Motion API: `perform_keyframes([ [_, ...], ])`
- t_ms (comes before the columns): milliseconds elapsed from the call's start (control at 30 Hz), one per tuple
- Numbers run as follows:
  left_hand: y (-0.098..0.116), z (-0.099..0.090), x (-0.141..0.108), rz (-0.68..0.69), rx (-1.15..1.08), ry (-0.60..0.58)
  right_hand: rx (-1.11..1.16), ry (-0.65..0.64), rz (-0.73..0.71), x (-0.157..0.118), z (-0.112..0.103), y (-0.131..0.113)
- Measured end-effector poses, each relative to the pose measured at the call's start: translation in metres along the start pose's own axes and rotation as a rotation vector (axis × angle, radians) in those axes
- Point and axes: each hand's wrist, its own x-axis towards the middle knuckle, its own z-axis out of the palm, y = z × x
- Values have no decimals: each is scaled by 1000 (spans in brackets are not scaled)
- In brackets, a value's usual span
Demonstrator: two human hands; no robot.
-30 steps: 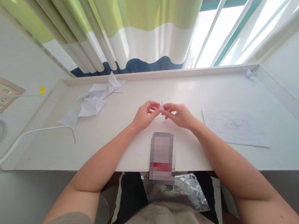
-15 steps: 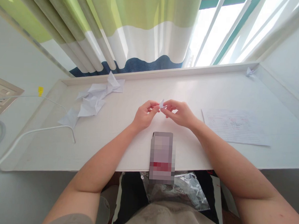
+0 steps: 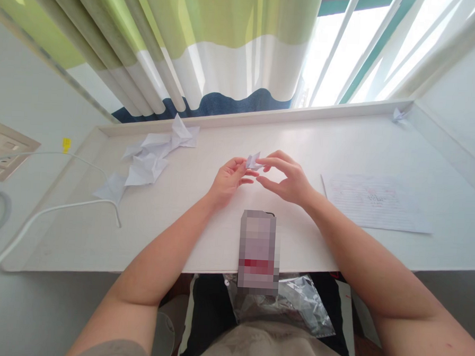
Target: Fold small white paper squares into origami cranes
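A small folded white paper (image 3: 252, 161) is held above the middle of the white desk (image 3: 218, 235). My left hand (image 3: 230, 182) pinches its left side between thumb and fingers. My right hand (image 3: 287, 179) is at the paper's right side, its thumb spread well away from the fingers and the fingertips at the paper's edge. Just below the hands lies a phone (image 3: 259, 243) with a blurred-out screen, at the desk's front edge.
Several folded white papers (image 3: 146, 168) lie at the back left, near a white cable (image 3: 72, 205). A lined sheet (image 3: 379, 202) rests on the right. One small folded paper (image 3: 399, 116) sits in the back right corner. Clear plastic (image 3: 306, 304) covers my lap.
The folded paper has turned and shows a broader face, a little further left. My right thumb has come off it and dropped away from the fingers.
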Motion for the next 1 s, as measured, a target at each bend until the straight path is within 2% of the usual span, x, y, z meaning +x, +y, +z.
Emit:
perform_keyframes([
  [133,-1,-1,0,-14,-72,-42,3,36,-29,0,1,-1],
  [300,2,1,-3,-74,-80,-132,113,16,-77,1,1,-1],
  [567,4,0,-5,-108,-113,-254,204,-25,28,0,1,-2],
  [833,4,2,-7,-91,-60,-243,183,-121,29,2,-7,-7],
  [1000,3,6,-6,-88,-29,-209,186,-52,89,2,-4,-8],
])
